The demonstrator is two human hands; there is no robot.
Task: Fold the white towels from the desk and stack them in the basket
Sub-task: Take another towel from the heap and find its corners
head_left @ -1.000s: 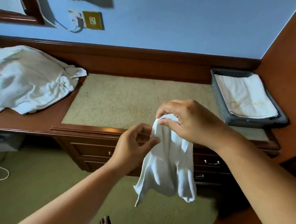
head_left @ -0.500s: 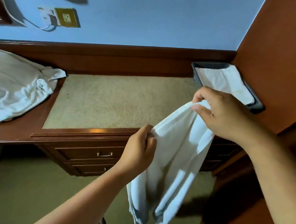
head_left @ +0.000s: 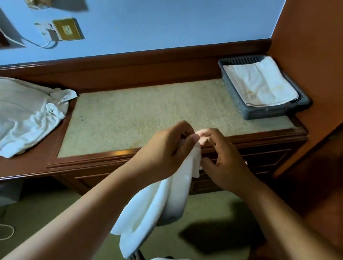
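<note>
Brought left hand and right hand together over the desk edge, doubling the towel. Pinched its top in curled left fingers; could not tell the right grip. Kept long axis hanging down, with basket far right, nearer right hand.

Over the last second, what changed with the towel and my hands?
The hands spread apart, stretching the towel, then came back together: it now hangs doubled from the left hand, with the right hand at its top edge, grip unclear. The pile on the desk, the basket and the folded towel in it stayed put.
</note>
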